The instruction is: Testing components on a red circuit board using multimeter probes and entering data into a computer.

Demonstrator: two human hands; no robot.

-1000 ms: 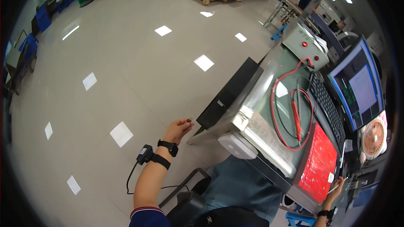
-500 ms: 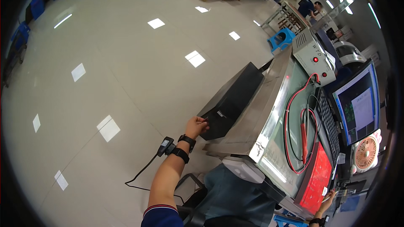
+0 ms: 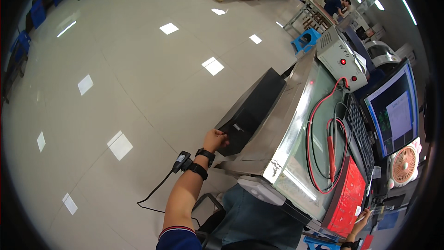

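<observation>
Out to the side of the bench, my left hand (image 3: 216,140) is at the lower near corner of a black box-shaped case (image 3: 252,111). Its fingers are bent and pressed together against the case's front; whatever they pinch, if anything, is hidden. Beyond the red box (image 3: 347,199), at the lower right, my right hand (image 3: 362,222) shows only in part. Its fingers look curled around a thin pale thing too small to name. Both wrists wear black bands, and a small black device with a cable (image 3: 181,161) is strapped to the left one.
A glass-topped bench (image 3: 296,157) carries coiled red and black test leads (image 3: 331,157), a power unit (image 3: 342,60) with red lights, a keyboard (image 3: 360,129) and a monitor (image 3: 393,106). A pink fan (image 3: 403,166) stands beside it. A blue stool (image 3: 306,40) and a person (image 3: 334,7) are farther off.
My view has shifted slightly, so the bench sits a little further left. My left hand stays at the case's corner, its fingers bent closer in. The right hand has hardly moved.
</observation>
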